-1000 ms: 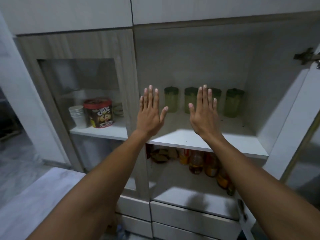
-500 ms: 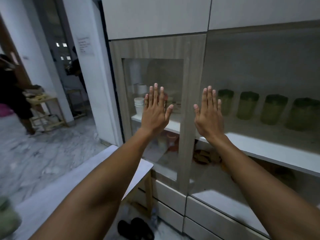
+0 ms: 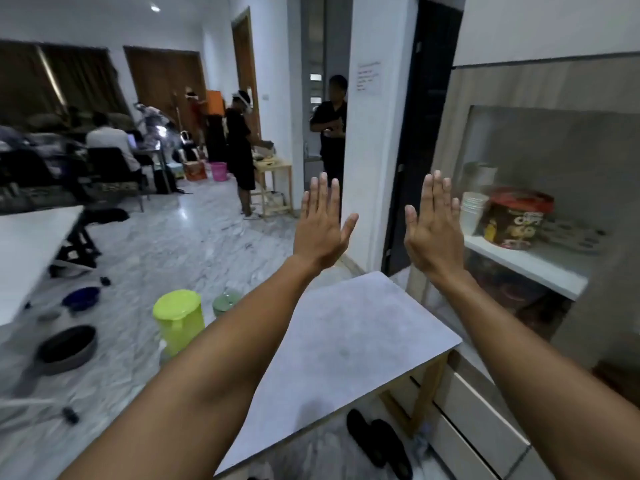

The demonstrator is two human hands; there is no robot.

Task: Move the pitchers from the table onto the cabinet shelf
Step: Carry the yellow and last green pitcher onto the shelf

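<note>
We are holding our left hand (image 3: pixel 322 230) and right hand (image 3: pixel 434 233) up empty, fingers pressed together, above the table (image 3: pixel 346 341), lime pitcher (image 3: pixel 180 320) standing near left.

The room is dim, lit by a ceiling spot (image 3: pixel 155 8) at top left that glares softly off the marble floor (image 3: pixel 194 244). Motion blur smears the left edge and distant figures. Wide-angle distortion bends the cabinet (image 3: pixel 540 84) lines.
</note>
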